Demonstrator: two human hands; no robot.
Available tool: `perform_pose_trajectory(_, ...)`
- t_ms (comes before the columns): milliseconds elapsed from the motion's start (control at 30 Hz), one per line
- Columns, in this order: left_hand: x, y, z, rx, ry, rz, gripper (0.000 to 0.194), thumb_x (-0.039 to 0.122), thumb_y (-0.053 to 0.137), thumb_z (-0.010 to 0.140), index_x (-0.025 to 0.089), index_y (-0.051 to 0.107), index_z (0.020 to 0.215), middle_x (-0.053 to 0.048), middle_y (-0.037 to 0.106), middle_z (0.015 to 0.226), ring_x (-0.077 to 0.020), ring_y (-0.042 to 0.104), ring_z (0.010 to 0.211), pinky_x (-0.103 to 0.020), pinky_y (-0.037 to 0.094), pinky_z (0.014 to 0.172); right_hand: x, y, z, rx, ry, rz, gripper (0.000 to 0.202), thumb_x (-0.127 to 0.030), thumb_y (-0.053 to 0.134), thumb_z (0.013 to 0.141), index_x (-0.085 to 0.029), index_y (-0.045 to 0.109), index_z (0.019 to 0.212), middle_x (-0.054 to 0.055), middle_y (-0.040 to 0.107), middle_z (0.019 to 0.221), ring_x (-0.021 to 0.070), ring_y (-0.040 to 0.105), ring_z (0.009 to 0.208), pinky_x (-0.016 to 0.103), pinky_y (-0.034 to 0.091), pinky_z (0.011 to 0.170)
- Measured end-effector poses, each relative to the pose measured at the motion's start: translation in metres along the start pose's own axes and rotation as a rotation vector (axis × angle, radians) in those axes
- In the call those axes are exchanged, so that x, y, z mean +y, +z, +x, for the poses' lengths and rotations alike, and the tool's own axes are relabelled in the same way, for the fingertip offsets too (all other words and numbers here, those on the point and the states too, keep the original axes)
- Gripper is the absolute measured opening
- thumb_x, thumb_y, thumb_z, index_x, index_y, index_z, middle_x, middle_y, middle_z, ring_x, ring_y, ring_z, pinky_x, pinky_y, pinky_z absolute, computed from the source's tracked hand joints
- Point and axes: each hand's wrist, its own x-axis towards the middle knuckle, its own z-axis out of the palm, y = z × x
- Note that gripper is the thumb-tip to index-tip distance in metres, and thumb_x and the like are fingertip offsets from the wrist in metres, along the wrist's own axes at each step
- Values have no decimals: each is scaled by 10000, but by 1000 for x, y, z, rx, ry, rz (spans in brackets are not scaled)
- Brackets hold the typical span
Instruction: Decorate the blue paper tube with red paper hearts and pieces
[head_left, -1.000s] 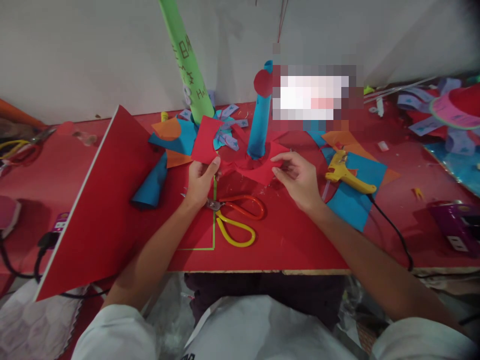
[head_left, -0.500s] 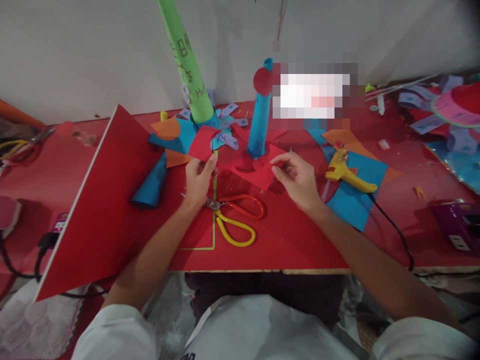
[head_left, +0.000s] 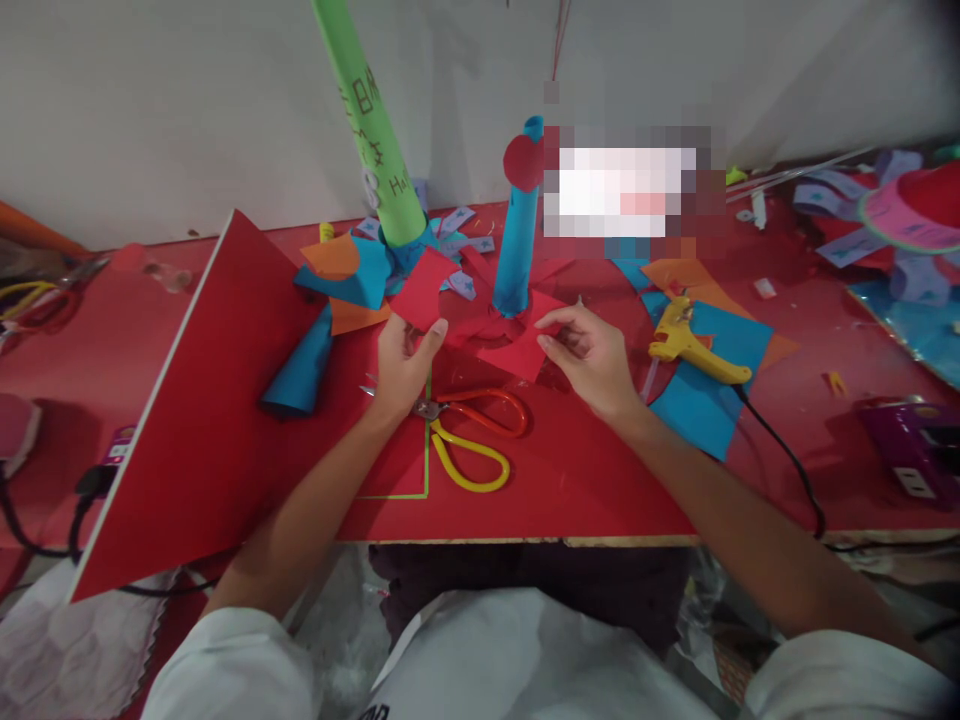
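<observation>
Between finger and thumb, my left hand [head_left: 409,360] pinches a piece of red paper [head_left: 426,290] and keeps it raised off the table. My right hand [head_left: 589,355] is closed at the edge of another red paper piece [head_left: 517,350], thumb and forefinger at its corner. Behind that piece stands a blue paper tube [head_left: 516,250] with a red paper disc [head_left: 523,163] near its top. Below my hands lie scissors [head_left: 472,440] with one red and one yellow handle, blades partly behind my left wrist.
A red board [head_left: 202,420] leans at the left beside a blue paper cone [head_left: 300,370]. A tall green tube [head_left: 375,150] stands at the back. To the right, a yellow glue gun [head_left: 697,345] with a cord rests on blue paper [head_left: 705,410].
My left hand has shifted slightly right, and the red paper in it has turned and moved right. My right hand has barely moved.
</observation>
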Motion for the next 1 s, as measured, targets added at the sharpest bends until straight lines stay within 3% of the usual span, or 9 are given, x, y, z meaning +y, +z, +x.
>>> perform_pose_trajectory(133, 7, -1, -7, -159, 144, 197, 349, 485, 727, 973, 212, 656, 1179, -90, 726, 1132, -232, 715, 1075, -405, 560, 1020, -4, 2, -1, -41, 62, 61, 329, -577, 775, 913, -269, 766, 1028, 44, 785, 1044, 210, 724, 923, 353, 600, 798)
perform_pose_trajectory(267, 11, 0, -14, -367, 383, 365, 86, 196, 681, 915, 222, 606, 947, -98, 703, 1228, -255, 681, 1168, -416, 545, 1013, -8, 6, -2, -145, 158, 229, 425, -660, 756, 902, -296, 774, 1119, 35, 796, 1056, 192, 744, 856, 352, 644, 789)
perform_pose_trajectory(467, 9, 6, -16, -463, 546, 488, 215, 50, 593, 812, 237, 569, 914, -88, 719, 1266, -274, 667, 1207, -475, 513, 1068, -9, 10, -4, -277, 158, 299, 669, -616, 932, 725, -287, 726, 1270, 71, 791, 1259, 253, 767, 1110, 398, 659, 945)
perform_pose_trajectory(533, 9, 5, -16, -484, 532, 513, 214, 52, 607, 826, 239, 580, 927, -91, 718, 1286, -279, 672, 1208, -496, 505, 1093, -10, 10, -5, -253, 155, 271, 689, -635, 920, 731, -279, 726, 1287, 81, 784, 1295, 270, 754, 1170, 412, 650, 976)
perform_pose_trajectory(633, 12, 4, -15, -548, 483, 540, 164, 175, 711, 909, 252, 628, 1028, -98, 692, 1388, -303, 644, 1306, -576, 408, 1236, -11, 10, -5, -145, 117, 177, 489, -615, 820, 863, -269, 768, 1206, 70, 797, 1269, 267, 745, 1197, 435, 609, 1052)
perform_pose_trajectory(733, 17, 3, -13, -607, 396, 426, 485, 471, 843, 887, 283, 643, 1286, -135, 594, 1553, -351, 537, 1476, -614, 331, 1304, -10, 7, -4, -45, 78, 78, 308, -536, 764, 937, -279, 804, 1102, 49, 824, 1181, 270, 760, 1143, 450, 604, 1038)
perform_pose_trajectory(800, 18, 4, -11, -601, 309, 313, 664, 557, 834, 878, 296, 590, 1437, -156, 520, 1625, -359, 495, 1520, -578, 394, 1273, -9, 6, -2, 5, 61, 55, 243, -483, 766, 942, -285, 813, 1074, 42, 832, 1148, 273, 769, 1115, 451, 613, 1007)
perform_pose_trajectory(900, 16, 5, -11, -534, 114, 184, 610, 517, 734, 974, 281, 542, 1502, -155, 598, 1527, -282, 669, 1298, -436, 556, 1085, -9, 4, -1, 52, 28, 37, 216, -433, 779, 932, -274, 807, 1075, 44, 831, 1122, 274, 772, 1088, 453, 620, 988)
perform_pose_trajectory(1000, 13, 6, -13, -511, -42, 161, 484, 470, 694, 1003, 243, 602, 1421, -90, 753, 1181, -196, 739, 988, -310, 575, 866, -11, 3, 0, 72, 1, -9, 282, -454, 802, 907, -284, 773, 1131, 52, 808, 1156, 276, 766, 1062, 441, 635, 940)
